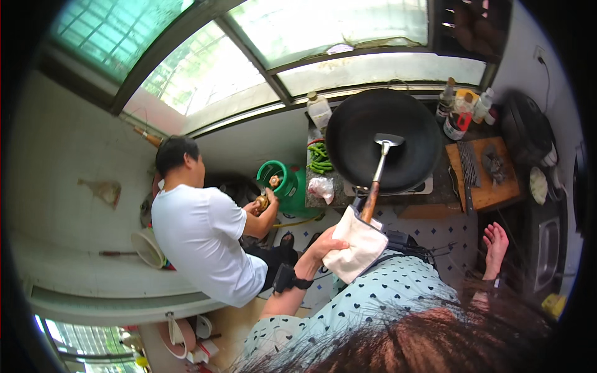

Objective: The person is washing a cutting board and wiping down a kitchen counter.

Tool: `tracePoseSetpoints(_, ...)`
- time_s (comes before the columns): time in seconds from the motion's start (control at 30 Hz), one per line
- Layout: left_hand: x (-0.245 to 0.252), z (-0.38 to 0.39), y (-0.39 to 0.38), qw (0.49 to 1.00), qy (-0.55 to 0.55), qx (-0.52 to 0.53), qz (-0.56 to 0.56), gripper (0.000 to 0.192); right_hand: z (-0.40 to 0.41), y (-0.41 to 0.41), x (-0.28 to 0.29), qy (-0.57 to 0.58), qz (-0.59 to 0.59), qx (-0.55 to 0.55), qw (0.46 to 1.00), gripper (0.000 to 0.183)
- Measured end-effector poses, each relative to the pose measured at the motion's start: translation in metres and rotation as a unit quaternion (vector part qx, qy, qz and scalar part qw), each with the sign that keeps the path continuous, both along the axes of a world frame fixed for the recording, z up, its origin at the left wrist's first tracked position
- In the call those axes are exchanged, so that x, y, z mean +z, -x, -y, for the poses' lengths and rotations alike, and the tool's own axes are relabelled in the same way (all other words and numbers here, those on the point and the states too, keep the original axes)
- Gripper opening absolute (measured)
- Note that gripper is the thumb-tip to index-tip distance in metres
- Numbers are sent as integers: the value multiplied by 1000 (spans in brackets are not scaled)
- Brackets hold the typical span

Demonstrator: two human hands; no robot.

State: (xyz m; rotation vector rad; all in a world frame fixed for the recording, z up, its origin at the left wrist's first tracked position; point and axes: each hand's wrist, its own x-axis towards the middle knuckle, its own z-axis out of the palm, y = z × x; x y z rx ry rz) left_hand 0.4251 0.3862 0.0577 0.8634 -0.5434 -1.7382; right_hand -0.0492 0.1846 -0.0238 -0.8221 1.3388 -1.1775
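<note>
My left hand (330, 247) grips a folded white cloth (357, 242). The wooden handle of a wok spatula (372, 198) runs down to the cloth, its end hidden by the fabric. Whether the wok's own handle is also inside the cloth, I cannot tell. The spatula's metal blade rests in a large black wok (357, 126) on the stove at the counter. Off to the right, near the counter's corner, my right hand (496, 245) is held in the air with fingers loosely apart and nothing visible in it.
Left of me a person (210, 233) in a white shirt handles a brass fitting (262, 203) by a green gas cylinder (291, 186). Green peppers (319, 157) and a plastic bag (321, 189) lie beside the wok. A knife (468, 198) lies on the cutting board (496, 191); bottles (482, 105) stand behind.
</note>
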Motion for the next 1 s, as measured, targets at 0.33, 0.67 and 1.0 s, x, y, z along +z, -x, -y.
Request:
tracePoseSetpoints(0.33, -8, -2, 2, 999, -8, 13, 39, 62, -3, -12, -6, -14, 8, -25, 1000, 20)
tracePoseSetpoints(0.67, -16, 4, 2, 998, -21, 35, 50, 60, -19, -14, -25, -58, 25, 5, 998, 20)
tracePoseSetpoints(1.0, -30, 31, 3, 999, -27, 9, 28, 59, -41, 4, -38, -87, 3, -16, 996, 20)
